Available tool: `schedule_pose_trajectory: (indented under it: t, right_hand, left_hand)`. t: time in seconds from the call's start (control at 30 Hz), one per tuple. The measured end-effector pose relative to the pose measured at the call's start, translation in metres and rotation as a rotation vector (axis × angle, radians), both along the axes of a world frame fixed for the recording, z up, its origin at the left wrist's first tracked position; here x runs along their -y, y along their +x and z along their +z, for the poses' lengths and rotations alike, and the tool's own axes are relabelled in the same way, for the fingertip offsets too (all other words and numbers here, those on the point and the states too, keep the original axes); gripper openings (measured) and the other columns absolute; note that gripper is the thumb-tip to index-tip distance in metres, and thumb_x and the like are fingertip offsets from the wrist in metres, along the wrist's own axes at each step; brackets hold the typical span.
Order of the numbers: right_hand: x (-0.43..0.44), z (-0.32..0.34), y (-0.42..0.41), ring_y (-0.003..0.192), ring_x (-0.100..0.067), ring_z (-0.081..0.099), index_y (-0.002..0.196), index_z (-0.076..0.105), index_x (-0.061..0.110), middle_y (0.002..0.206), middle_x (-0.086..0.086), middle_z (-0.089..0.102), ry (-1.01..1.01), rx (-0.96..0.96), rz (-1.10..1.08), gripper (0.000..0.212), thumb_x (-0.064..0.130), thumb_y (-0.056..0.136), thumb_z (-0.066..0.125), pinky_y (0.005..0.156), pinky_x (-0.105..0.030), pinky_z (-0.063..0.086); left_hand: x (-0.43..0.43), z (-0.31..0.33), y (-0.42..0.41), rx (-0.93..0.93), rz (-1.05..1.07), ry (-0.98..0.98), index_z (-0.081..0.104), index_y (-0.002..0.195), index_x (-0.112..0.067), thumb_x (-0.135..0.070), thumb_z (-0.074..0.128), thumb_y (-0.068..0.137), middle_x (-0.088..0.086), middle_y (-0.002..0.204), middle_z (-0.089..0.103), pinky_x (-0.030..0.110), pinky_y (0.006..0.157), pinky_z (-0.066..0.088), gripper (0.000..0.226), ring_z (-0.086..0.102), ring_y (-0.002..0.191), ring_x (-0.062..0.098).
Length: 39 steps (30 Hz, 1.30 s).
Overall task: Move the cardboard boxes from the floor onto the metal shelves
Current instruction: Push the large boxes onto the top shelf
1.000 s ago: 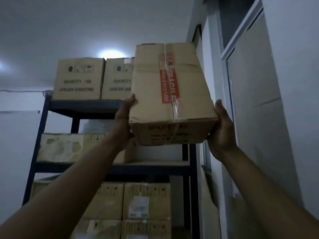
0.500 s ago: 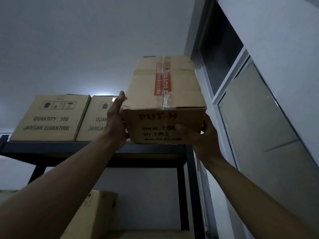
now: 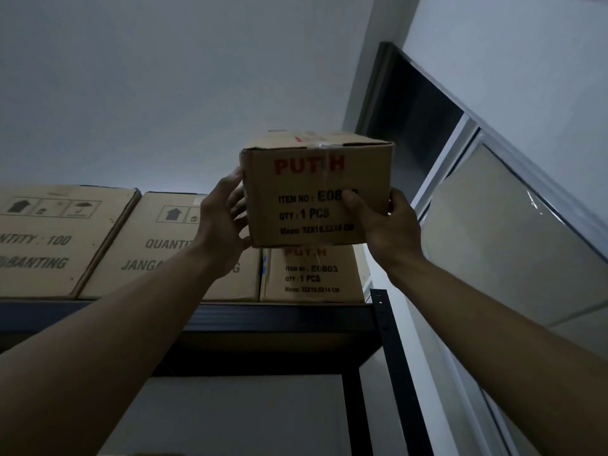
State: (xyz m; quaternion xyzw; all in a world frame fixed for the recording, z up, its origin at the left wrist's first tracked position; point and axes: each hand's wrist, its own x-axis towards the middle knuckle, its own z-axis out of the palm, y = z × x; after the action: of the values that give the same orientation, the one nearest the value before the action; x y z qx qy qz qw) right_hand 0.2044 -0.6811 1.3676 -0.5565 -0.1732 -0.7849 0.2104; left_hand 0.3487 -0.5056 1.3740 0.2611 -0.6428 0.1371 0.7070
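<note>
I hold a small cardboard box (image 3: 312, 195) printed "PUTIH" in red up high, above a like box (image 3: 312, 274) that stands on the top metal shelf (image 3: 279, 315). My left hand (image 3: 223, 218) grips its left side. My right hand (image 3: 385, 225) grips its right lower corner, thumb across the front face. The held box sits on or just over the lower box; the contact line is hidden in the dim light.
Two larger boxes (image 3: 59, 238) (image 3: 164, 248) marked "QUANTITY" stand to the left on the same shelf. A dark shelf upright (image 3: 385, 327) rises at the right. A window frame and wall (image 3: 460, 159) close in on the right; the ceiling is close above.
The box went up from shelf-edge height to above a second small box on the top shelf. My view tilted upward. The right thumb stays on the front face.
</note>
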Motion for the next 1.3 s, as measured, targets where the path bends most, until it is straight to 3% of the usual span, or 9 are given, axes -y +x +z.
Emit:
schedule_pose_trajectory:
  t: [0.17,0.33,0.5,0.63,0.83,1.0,1.07,1.17,1.3]
  right_hand:
    - [0.022,0.022,0.019,0.087,0.005,0.059,0.12,0.052,0.031,0.095,0.024,0.058,-0.028,0.028,-0.039,0.046,0.047,0.085,0.076,0.074,-0.015,0.049]
    - [0.032,0.041,0.025,0.094,-0.009,0.06,0.135,0.051,0.018,0.103,0.013,0.059,-0.043,0.12,-0.036,0.054,0.039,0.09,0.074,0.077,-0.016,0.047]
    - [0.04,0.053,0.023,0.103,-0.012,0.058,0.133,0.051,0.018,0.117,0.005,0.061,-0.048,0.209,-0.082,0.051,0.037,0.091,0.071,0.083,-0.02,0.046]
    - [0.049,0.056,0.026,0.107,-0.015,0.059,0.131,0.051,0.017,0.126,-0.001,0.062,-0.029,0.238,-0.1,0.048,0.038,0.092,0.069,0.084,-0.024,0.046]
    - [0.071,0.055,0.039,0.109,-0.02,0.061,0.133,0.048,0.015,0.131,-0.007,0.062,-0.004,0.184,-0.164,0.045,0.036,0.097,0.065,0.063,-0.01,0.038]
    - [0.088,0.051,0.052,0.092,-0.02,0.063,0.119,0.04,0.023,0.117,-0.012,0.065,-0.029,0.112,-0.218,0.028,0.024,0.1,0.06,0.058,-0.013,0.037]
    - [0.092,0.051,0.056,0.108,-0.026,0.064,0.134,0.038,0.024,0.127,-0.012,0.063,-0.069,0.076,-0.254,0.038,0.023,0.101,0.058,0.068,-0.016,0.043]
    - [0.094,0.049,0.06,0.129,-0.028,0.053,0.155,0.022,0.03,0.147,-0.009,0.051,-0.156,-0.026,-0.294,0.063,0.023,0.102,0.056,0.094,-0.033,0.048]
    - [0.094,0.051,0.064,0.132,-0.029,0.051,0.159,0.014,0.035,0.15,-0.007,0.047,-0.201,-0.142,-0.315,0.07,0.028,0.103,0.055,0.096,-0.032,0.044]
  left_hand:
    - [0.015,0.023,0.007,0.034,-0.005,-0.032,0.065,0.098,-0.017,-0.042,0.046,0.089,-0.002,0.079,0.053,0.042,0.082,0.047,0.033,0.054,0.085,0.019]
    - [0.035,0.045,-0.004,0.037,0.085,-0.122,0.061,0.098,-0.015,-0.031,0.042,0.091,0.004,0.088,0.06,0.037,0.079,0.045,0.026,0.056,0.088,0.022]
    - [0.054,0.059,-0.017,-0.011,0.185,-0.223,0.057,0.118,-0.01,-0.031,0.045,0.093,0.014,0.112,0.064,0.046,0.098,0.05,0.035,0.061,0.108,0.028]
    - [0.074,0.062,-0.019,-0.059,0.244,-0.273,0.058,0.1,-0.017,-0.03,0.047,0.098,0.015,0.119,0.064,0.046,0.094,0.054,0.017,0.062,0.111,0.028]
    - [0.1,0.061,-0.003,-0.092,0.347,-0.288,0.057,0.121,-0.01,-0.033,0.052,0.101,0.009,0.112,0.064,0.046,0.095,0.055,0.03,0.062,0.106,0.023]
    - [0.108,0.059,0.008,-0.14,0.484,-0.325,0.057,0.125,-0.024,-0.024,0.055,0.098,0.007,0.123,0.06,0.047,0.098,0.053,0.028,0.057,0.114,0.026]
    - [0.111,0.058,0.01,-0.138,0.51,-0.316,0.053,0.134,-0.029,-0.023,0.056,0.096,0.008,0.129,0.057,0.048,0.096,0.054,0.038,0.056,0.116,0.028]
    - [0.114,0.058,0.014,-0.096,0.626,-0.345,0.043,0.145,-0.032,-0.021,0.056,0.096,0.008,0.141,0.051,0.047,0.099,0.052,0.052,0.053,0.122,0.027]
    - [0.113,0.061,0.024,0.012,0.852,-0.329,0.046,0.132,-0.031,-0.018,0.052,0.098,0.006,0.136,0.052,0.033,0.081,0.051,0.037,0.049,0.111,0.02]
